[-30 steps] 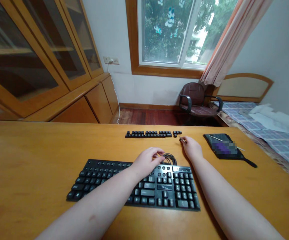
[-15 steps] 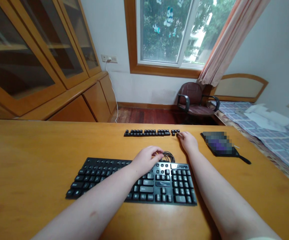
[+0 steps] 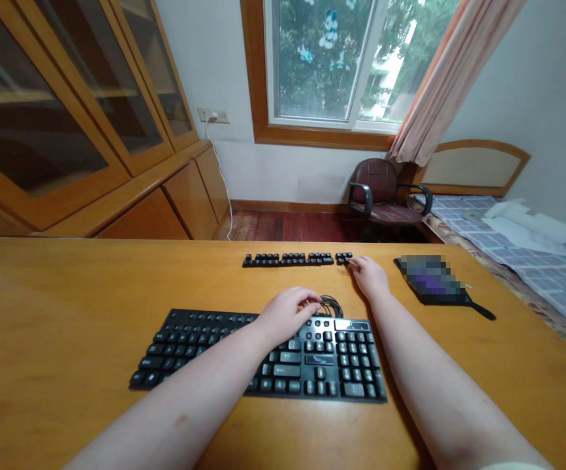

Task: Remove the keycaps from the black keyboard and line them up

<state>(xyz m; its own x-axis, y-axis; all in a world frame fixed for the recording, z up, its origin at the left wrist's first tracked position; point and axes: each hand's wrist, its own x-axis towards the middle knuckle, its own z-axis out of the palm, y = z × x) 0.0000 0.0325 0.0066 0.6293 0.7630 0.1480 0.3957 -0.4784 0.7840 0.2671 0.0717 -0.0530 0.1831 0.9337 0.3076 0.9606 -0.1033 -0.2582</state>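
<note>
A black keyboard (image 3: 319, 372) lies on the wooden desk, with bare spots along its top rows where keycaps are off. My left hand (image 3: 287, 316) hovers over its back edge, fingers curled and thumb tip close to the fingertips; what they hold, if anything, cannot be made out. Right behind those fingertips sits a coiled black cable (image 3: 331, 305). Farther back, loose black keycaps (image 3: 292, 260) stand in two rows. At their right end my right hand (image 3: 369, 277) has its fingers pinched on a keycap (image 3: 347, 261), partly hidden by the fingertips.
A dark pouch with a strap (image 3: 432, 281), partly blurred out, lies to the right on the desk (image 3: 91, 281). Beyond the far edge stand an office chair (image 3: 378, 189) and a bed (image 3: 518, 241). Glass-doored cabinets (image 3: 111, 117) line the left wall.
The view has shifted very slightly. Both hands stay at nearly the same spots, and the keycap at my right fingertips sits a little closer to the row.
</note>
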